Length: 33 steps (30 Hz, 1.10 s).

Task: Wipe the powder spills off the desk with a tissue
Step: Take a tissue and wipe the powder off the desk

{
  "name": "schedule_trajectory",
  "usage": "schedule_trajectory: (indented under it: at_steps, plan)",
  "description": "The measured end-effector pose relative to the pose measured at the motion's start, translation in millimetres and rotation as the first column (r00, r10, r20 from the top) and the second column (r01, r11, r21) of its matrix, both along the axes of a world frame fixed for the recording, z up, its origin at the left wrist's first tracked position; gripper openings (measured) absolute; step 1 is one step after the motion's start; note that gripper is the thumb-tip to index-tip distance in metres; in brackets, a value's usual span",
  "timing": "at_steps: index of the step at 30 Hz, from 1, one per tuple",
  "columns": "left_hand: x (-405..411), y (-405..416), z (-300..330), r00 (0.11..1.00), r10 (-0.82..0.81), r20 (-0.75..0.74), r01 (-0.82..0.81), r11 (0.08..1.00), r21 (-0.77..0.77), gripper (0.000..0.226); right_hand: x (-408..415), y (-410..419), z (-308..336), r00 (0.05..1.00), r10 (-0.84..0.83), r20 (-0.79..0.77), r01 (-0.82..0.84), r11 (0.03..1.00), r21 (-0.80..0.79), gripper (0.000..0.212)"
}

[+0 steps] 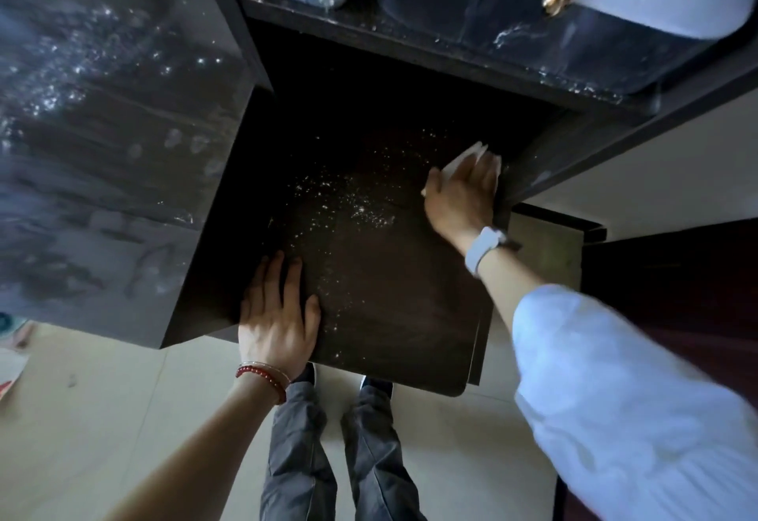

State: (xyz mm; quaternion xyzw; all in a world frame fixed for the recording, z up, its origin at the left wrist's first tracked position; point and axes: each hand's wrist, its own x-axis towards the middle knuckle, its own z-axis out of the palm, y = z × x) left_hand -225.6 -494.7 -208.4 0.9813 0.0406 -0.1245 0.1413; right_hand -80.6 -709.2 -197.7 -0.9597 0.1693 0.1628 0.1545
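Dark tabletop, powder mid-surface. My right hand, flat fingers, presses tissue at 2 o'clock. Left hand rests flat, empty. Tissue soft, tears easily; I'd keep it bunched under the palm.

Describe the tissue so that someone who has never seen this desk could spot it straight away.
Start at the dark brown desk sunk between the taller cabinet sides, then go to its far right corner. There the right hand, the one with a pale watch on its wrist, presses flat on the tissue. It is the only solid white sheet there; the powder beside it is scattered specks.
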Motion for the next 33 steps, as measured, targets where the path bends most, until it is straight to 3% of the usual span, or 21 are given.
schedule_trajectory:
  at_steps: [3,7,12,21,23,25,27,29,30,31,33]
  plan:
    - [-1.9,0.8,-2.7,1.0,-0.005,0.02,0.005,1.0,0.004,0.056,36.5,-10.0,7.1,0.993,-0.092,-0.068,0.1,0.988,0.114,0.068]
    - [-1.3,0.6,-1.6,1.0,-0.005,0.016,0.005,1.0,0.007,0.056,17.3,4.9,7.3,0.989,-0.144,-0.03,0.146,0.987,0.065,0.07]
    - [-2.4,0.3,-0.6,1.0,0.011,-0.006,-0.011,1.0,-0.014,0.058,-31.7,14.9,3.8,0.994,-0.107,-0.018,0.108,0.992,0.064,0.071]
    - [-3.6,2.5,-12.3,0.995,0.007,0.095,-0.008,1.0,0.011,0.055,32.6,-9.3,-7.5,0.999,-0.033,0.009,0.032,0.998,0.054,0.058]
    - [-4.3,2.7,-14.0,0.995,0.01,0.098,-0.012,1.0,0.018,0.055,1.1,6.4,-18.3,0.983,0.139,0.118,-0.134,0.99,-0.05,0.058]
    - [-3.7,3.1,-15.5,0.995,0.011,0.098,-0.014,1.0,0.023,0.055,-46.4,28.8,-23.6,0.872,0.45,0.193,-0.441,0.893,-0.089,0.057]
    - [-3.9,3.4,-16.6,0.995,0.005,0.102,-0.008,0.999,0.031,0.055,-92.7,43.2,-25.8,0.68,0.71,0.181,-0.71,0.7,-0.076,0.057]
    - [-4.5,3.9,-17.2,0.994,0.002,0.106,-0.006,0.999,0.039,0.055,-95.7,33.4,-23.6,0.519,0.843,0.141,-0.842,0.532,-0.085,0.056]
    - [-4.5,4.0,-17.5,0.994,0.002,0.107,-0.007,0.999,0.04,0.055,-81.2,23.2,-24.0,0.502,0.851,0.152,-0.846,0.52,-0.12,0.053]
    - [-4.2,4.0,-18.0,0.994,0.005,0.111,-0.01,0.999,0.04,0.055,-62.9,13.8,-24.9,0.548,0.822,0.155,-0.806,0.569,-0.163,0.052]
    - [-4.5,3.7,-19.0,0.993,0.01,0.117,-0.014,0.999,0.04,0.054,-17.8,-4.9,-25.8,0.795,0.584,0.166,-0.558,0.81,-0.181,0.054]
